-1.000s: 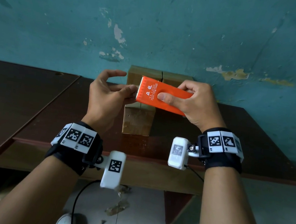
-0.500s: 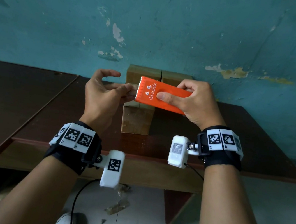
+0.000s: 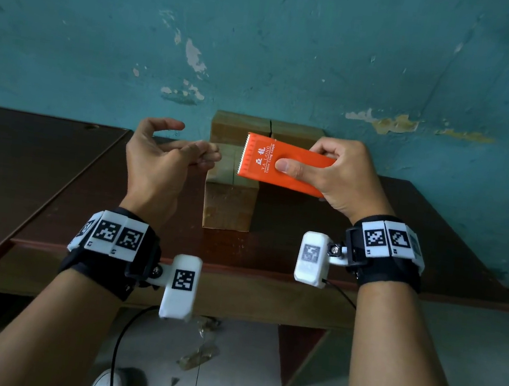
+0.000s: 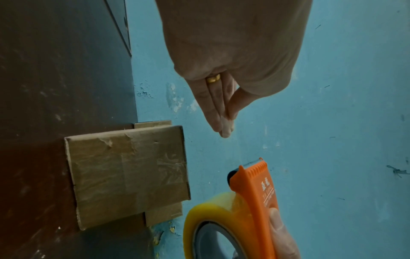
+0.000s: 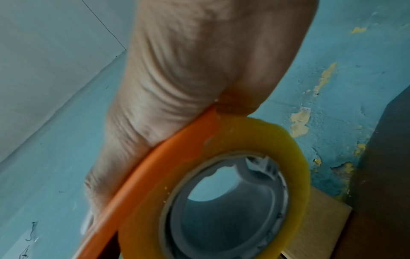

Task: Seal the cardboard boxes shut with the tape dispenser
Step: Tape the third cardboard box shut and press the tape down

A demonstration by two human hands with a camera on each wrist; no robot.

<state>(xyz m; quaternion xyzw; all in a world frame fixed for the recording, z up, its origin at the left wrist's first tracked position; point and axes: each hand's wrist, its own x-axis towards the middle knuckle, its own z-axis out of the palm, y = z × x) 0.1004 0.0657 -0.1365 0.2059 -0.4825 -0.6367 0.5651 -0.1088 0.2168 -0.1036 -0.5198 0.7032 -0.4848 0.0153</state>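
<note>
Plain, worn back room or makeshift packing spot rather than a fitted workshop. Teal painted plaster wall (image 3: 297, 52) fills the upper half of the head view, paint flaking to white and yellow patches at centre and right. Two dark brown wooden tables (image 3: 39, 171) butt together along it, tops scuffed. Small brown cardboard boxes (image 3: 229, 202) sit at centre against the wall. Bare grey concrete floor (image 3: 237, 385) along the lower edge, littered with scraps.
</note>
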